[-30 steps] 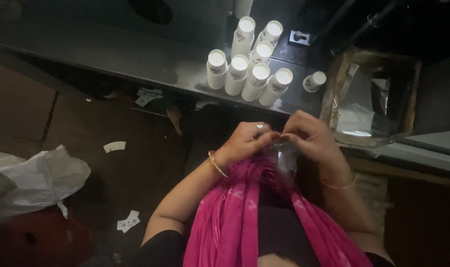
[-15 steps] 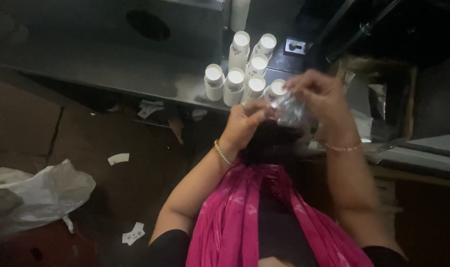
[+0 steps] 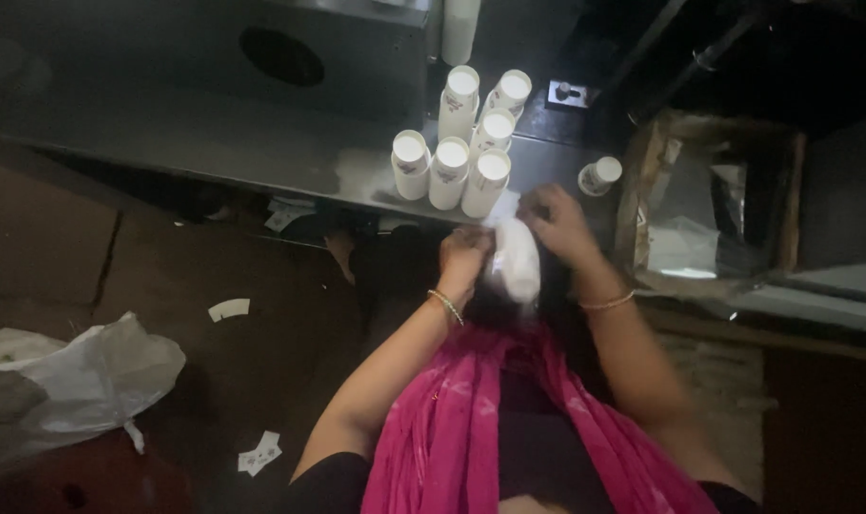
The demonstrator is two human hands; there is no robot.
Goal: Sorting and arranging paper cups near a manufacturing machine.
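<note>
Closest to you hangs the pink scarf [image 3: 471, 428] over your chest. Just above it, your left hand [image 3: 466, 255] and right hand [image 3: 557, 221] meet around a small white bag [image 3: 517, 262], blurred by motion. The fingers of both hands pinch its top edge; half a second ago it was held higher and looked clear, now it hangs lower between the hands and looks whiter, so it seems you pulled it down and stretched it. Beyond, on the dark surface [image 3: 261, 143], white bottles [image 3: 452, 162] stand in a tight group, one small bottle [image 3: 600, 175] apart to the right. A cardboard box [image 3: 709, 205] stands beside it.
</note>
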